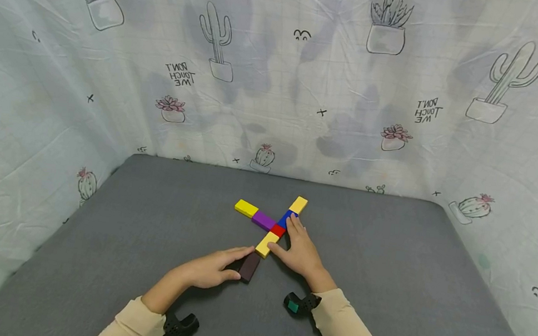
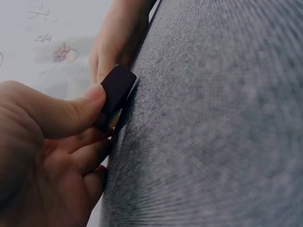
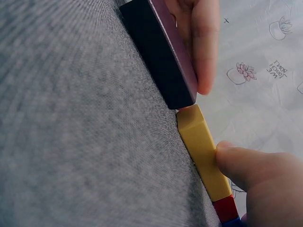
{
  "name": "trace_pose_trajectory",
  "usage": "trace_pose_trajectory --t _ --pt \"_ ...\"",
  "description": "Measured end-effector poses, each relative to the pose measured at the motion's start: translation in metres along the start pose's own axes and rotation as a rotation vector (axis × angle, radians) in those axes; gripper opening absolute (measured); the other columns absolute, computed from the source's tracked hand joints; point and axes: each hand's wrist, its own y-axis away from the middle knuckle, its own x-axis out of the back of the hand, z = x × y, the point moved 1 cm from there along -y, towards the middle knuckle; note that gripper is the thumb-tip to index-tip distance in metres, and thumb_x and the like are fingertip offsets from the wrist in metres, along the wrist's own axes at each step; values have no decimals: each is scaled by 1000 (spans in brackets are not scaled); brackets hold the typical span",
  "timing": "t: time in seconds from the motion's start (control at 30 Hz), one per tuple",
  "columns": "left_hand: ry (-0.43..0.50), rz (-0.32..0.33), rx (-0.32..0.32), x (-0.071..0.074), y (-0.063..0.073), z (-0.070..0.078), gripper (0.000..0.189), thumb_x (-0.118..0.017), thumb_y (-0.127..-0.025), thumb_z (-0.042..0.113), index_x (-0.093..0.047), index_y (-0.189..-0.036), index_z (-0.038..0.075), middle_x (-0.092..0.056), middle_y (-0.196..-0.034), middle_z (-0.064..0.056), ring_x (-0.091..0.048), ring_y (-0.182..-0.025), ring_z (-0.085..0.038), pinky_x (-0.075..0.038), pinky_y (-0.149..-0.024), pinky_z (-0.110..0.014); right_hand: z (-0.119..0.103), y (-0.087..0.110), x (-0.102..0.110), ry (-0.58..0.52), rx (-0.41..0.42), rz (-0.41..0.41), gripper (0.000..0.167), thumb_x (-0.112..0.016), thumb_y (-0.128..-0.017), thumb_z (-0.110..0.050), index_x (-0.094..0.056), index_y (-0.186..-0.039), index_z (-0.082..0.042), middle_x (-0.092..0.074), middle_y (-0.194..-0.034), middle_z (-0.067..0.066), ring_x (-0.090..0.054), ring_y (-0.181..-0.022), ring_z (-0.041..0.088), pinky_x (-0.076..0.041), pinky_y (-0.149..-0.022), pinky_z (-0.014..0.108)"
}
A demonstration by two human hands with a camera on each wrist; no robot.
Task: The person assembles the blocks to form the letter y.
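Note:
A dark brown block [image 1: 249, 268] lies at the near end of a row of blocks on the grey table. My left hand [image 1: 208, 270] pinches it, thumb on its left side and fingertips near its far end. Beyond it comes a pale yellow block [image 1: 266, 244], which the thumb of my right hand [image 1: 303, 253] touches. Further along are a red block [image 1: 278, 231], a partly covered blue block [image 1: 284, 220] with my right fingertips on it, and another pale yellow block [image 1: 298, 205]. A purple block [image 1: 263, 221] and a bright yellow block [image 1: 246, 208] branch off left.
Grey cloth covers the table [image 1: 387, 272]. A pale curtain [image 1: 280, 79] printed with potted cacti hangs behind and at both sides. Black wrist straps [image 1: 300, 304] sit at both cuffs of the beige sleeves [image 1: 354, 335].

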Motion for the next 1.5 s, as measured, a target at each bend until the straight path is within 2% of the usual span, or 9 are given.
trace_pose_trajectory --t 0.77,1.5 --pt "17 6 -16 -1 -3 -4 58 -49 -99 20 -25 -151 12 -26 -156 -6 -24 -144 -25 -24 -114 -50 -2 1 -1 -5 6 -4 90 -59 -87 -56 -23 -149 -2 -16 -158 11 -15 -146 28 -20 -116 49" --pt "-46 14 -3 -3 -3 -3 58 -48 -99 15 -23 -151 11 -24 -157 -5 -23 -144 -23 -25 -114 -48 -2 0 -3 -5 8 -21 90 -59 -87 -56 -22 -150 -2 -15 -158 11 -13 -146 27 -19 -117 48"
